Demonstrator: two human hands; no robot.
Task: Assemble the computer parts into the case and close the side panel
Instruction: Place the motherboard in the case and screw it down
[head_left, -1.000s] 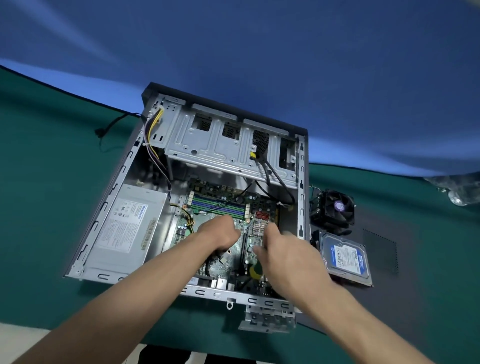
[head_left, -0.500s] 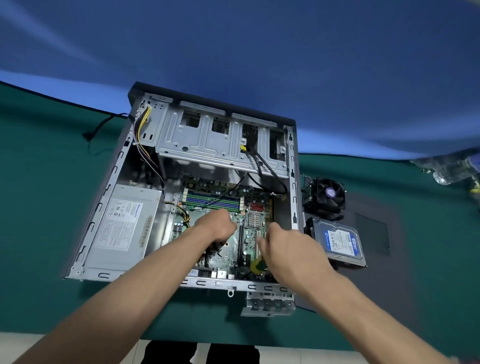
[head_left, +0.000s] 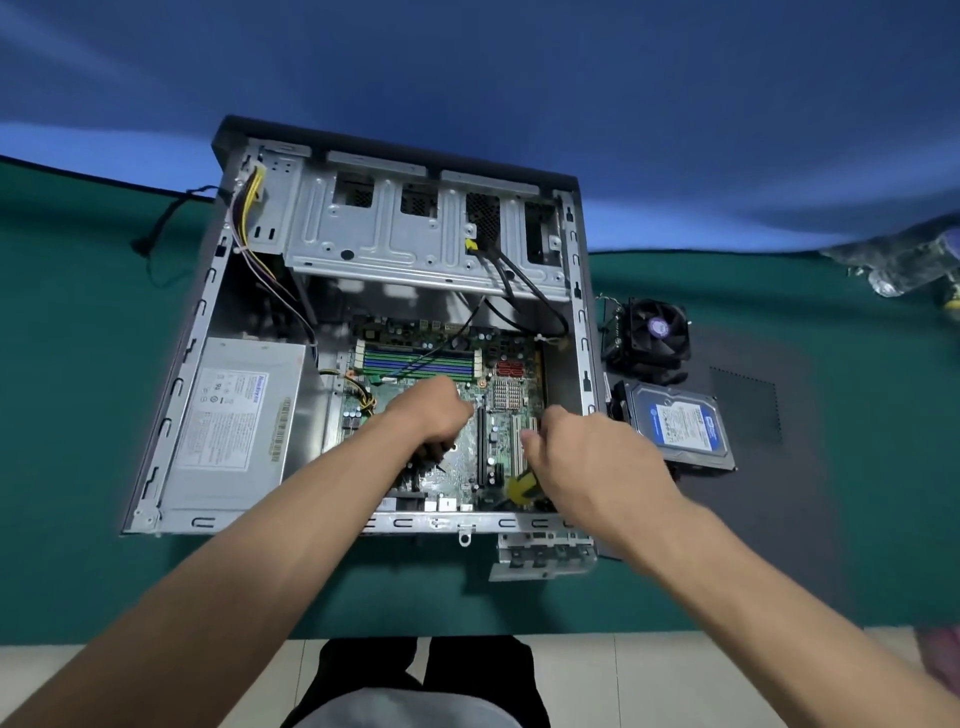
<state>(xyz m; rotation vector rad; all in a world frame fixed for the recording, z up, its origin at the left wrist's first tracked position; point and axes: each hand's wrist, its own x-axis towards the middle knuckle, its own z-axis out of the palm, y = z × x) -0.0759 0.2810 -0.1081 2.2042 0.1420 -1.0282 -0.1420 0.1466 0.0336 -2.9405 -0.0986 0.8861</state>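
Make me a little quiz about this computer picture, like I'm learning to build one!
1. True or false: the fan is already inside the case.
2. What lies just in front of the fan on the table? A) hard drive B) keyboard C) mouse
3. Fill in: the right hand holds a tool with a ______ handle.

Key:
1. False; it sits on the table, right of the case.
2. A, the hard drive.
3. Yellow; it looks like a screwdriver.
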